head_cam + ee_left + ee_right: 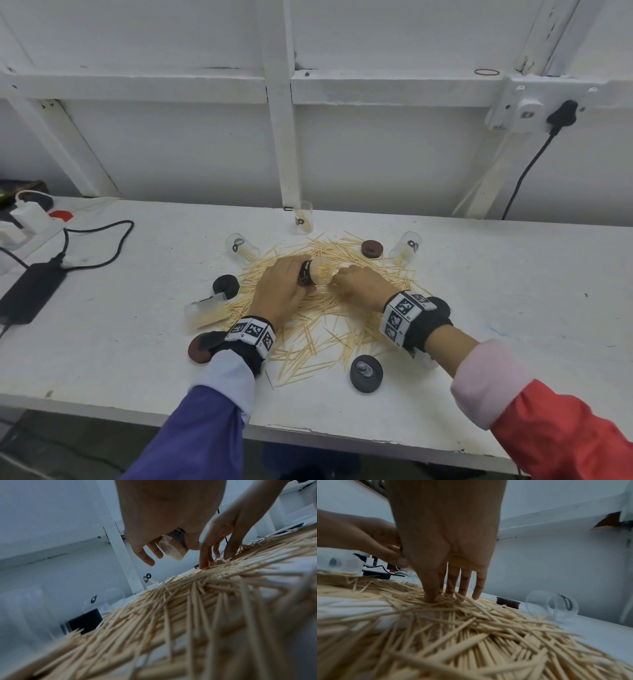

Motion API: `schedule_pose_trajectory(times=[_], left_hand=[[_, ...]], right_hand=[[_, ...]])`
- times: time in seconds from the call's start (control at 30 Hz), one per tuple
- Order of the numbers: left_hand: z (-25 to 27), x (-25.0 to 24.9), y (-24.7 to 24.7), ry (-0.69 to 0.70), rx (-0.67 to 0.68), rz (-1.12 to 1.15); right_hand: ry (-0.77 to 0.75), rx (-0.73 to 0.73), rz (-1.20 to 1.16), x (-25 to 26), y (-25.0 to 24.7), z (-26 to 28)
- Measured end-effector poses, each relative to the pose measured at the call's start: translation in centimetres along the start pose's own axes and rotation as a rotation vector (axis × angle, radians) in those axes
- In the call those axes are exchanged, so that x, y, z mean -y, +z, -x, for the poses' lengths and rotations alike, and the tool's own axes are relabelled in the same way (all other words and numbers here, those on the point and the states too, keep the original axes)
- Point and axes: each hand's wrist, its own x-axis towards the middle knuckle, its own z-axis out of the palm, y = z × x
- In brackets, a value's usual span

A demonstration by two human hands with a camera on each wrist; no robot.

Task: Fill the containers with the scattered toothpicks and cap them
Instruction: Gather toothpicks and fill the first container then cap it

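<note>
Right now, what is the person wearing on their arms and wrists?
The left arm has a purple sleeve with a pale blue cuff. The right arm has a red sleeve with a pink cuff. Each wrist wears a black strap with a white band of black square-patterned markers.

On the white surface [479, 281], the left hand [279, 291] grips a toothpick-filled container [317, 272] above the scattered toothpicks [329, 318], while the right hand [359, 286] reaches into the pile just beside it.

Head view evenly, softly lit – edges bowed; wrist views dimmer, bluish – near toothpicks [171, 635] blurred
</note>
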Motion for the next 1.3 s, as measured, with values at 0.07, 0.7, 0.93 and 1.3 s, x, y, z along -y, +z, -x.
schedule_pose_trajectory(times=[0.07, 0.7, 0.93, 1.3], left_hand=[[0.0, 0.0, 0.0, -0.002, 0.011, 0.006], [0.4, 0.3, -0.6, -0.006, 0.011, -0.005], [0.1, 0.3, 0.0, -0.035, 0.05, -0.046], [0.1, 1.4, 0.3, -0.112, 0.097, -0.083]], right_hand=[[0.021, -0.002, -0.029, -0.2, -0.1, -0.1], [-0.035, -0.054, 0.226, -0.6, -0.5, -0.3], [0.02, -0.105, 0.208, -0.4, -0.2, -0.3], [0.08, -0.257, 0.018, -3.0, -1.5, 1.3]])
